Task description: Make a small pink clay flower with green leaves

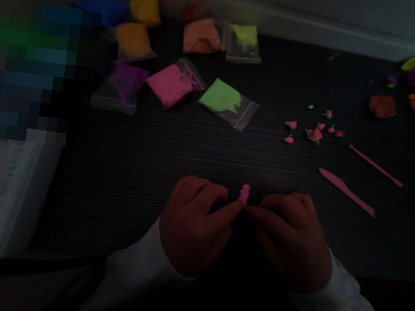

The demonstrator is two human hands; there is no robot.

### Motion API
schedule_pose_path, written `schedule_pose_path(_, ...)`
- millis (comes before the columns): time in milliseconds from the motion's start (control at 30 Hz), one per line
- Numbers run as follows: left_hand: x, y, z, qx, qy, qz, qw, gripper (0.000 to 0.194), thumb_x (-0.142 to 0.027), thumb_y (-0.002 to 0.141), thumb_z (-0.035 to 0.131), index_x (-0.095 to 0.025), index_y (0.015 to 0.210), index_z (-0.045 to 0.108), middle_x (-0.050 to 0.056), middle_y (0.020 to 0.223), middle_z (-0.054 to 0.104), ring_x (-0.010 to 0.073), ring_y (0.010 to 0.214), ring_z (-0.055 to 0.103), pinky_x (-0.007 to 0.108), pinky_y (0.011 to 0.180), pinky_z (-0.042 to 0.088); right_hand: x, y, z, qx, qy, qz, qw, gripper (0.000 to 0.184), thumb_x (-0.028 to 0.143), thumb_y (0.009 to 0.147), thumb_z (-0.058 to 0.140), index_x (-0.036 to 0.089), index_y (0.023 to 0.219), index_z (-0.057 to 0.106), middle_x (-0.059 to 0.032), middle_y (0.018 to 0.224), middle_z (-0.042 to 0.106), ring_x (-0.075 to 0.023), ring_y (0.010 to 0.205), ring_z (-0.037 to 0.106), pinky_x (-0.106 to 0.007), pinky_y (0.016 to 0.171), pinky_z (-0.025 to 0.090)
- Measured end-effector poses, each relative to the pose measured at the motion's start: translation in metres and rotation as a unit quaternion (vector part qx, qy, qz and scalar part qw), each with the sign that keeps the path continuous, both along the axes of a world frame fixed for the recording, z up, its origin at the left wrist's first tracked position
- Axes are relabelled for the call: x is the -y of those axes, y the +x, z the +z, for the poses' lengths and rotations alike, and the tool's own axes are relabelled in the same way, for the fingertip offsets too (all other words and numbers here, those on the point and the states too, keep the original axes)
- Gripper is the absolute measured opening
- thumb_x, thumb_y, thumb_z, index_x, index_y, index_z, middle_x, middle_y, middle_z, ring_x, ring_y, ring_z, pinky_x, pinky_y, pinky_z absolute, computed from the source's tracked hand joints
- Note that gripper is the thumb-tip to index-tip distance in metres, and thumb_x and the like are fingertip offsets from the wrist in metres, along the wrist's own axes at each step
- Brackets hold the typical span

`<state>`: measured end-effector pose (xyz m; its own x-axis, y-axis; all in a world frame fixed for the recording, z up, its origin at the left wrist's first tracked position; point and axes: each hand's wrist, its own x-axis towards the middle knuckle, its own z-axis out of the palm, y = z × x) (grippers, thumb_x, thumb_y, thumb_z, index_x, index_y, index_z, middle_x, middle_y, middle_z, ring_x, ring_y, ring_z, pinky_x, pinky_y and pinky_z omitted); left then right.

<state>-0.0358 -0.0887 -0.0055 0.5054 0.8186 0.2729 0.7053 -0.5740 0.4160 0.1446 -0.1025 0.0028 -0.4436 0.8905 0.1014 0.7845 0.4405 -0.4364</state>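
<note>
Head view: can see left hand (196, 225) and right hand (292, 235) loosely curled, 2 index fingertips (238, 207) at bumpy pink piece's (244, 193) near end, can't tell if pinching.

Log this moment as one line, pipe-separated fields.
left hand: fingertip at near end of pink ridged piece | right hand: fingertip at same end | on dark table, right: pink knife, thin pink tool
</note>
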Motion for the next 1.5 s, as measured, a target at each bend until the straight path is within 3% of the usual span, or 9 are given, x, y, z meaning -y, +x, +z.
schedule_pose_path(400,-0.0002,0.0001,-0.0005,-0.008,-0.005,0.003,1.0,0.03,-0.018,0.068,0.049,-0.022,0.095,0.059,0.004,0.079,0.053,0.017,0.076,0.043,0.037,0.069,0.039,0.0002,0.0001,-0.0026,-0.009,0.021,-0.022,0.999,0.025,0.019,0.072,0.048,0.021,0.095,0.057,-0.0034,0.081,0.053,-0.0144,0.072,0.045,-0.033,0.069,0.032)
schedule_pose_path(700,-0.0008,0.0001,0.0012,0.006,0.0,0.008,1.0,0.025,-0.016,0.066,0.05,-0.016,0.088,0.061,0.006,0.079,0.055,0.0172,0.075,0.043,0.036,0.069,0.04,0.0005,-0.0003,-0.0009,0.001,0.01,-0.016,1.0,0.028,0.019,0.071,0.048,0.022,0.097,0.057,-0.0038,0.083,0.053,-0.015,0.073,0.045,-0.034,0.07,0.032)
schedule_pose_path(900,0.0006,-0.0008,-0.0008,0.003,-0.014,-0.001,1.0,0.028,-0.017,0.067,0.048,-0.023,0.093,0.059,0.004,0.08,0.052,0.017,0.077,0.041,0.036,0.069,0.038,0.0003,-0.0013,-0.0007,0.001,0.003,-0.02,1.0,0.032,0.018,0.072,0.046,0.02,0.103,0.054,-0.0045,0.084,0.054,-0.0151,0.075,0.045,-0.034,0.07,0.032)
schedule_pose_path(1500,0.0001,0.0003,0.0001,-0.01,-0.01,-0.001,1.0,0.032,-0.018,0.067,0.049,-0.023,0.097,0.058,0.004,0.082,0.053,0.0168,0.077,0.042,0.036,0.07,0.038,-0.0032,-0.0055,-0.0026,0.045,0.016,-0.05,0.998,0.042,0.022,0.073,0.044,0.018,0.114,0.045,-0.0067,0.09,0.052,-0.0187,0.079,0.046,-0.036,0.069,0.032)
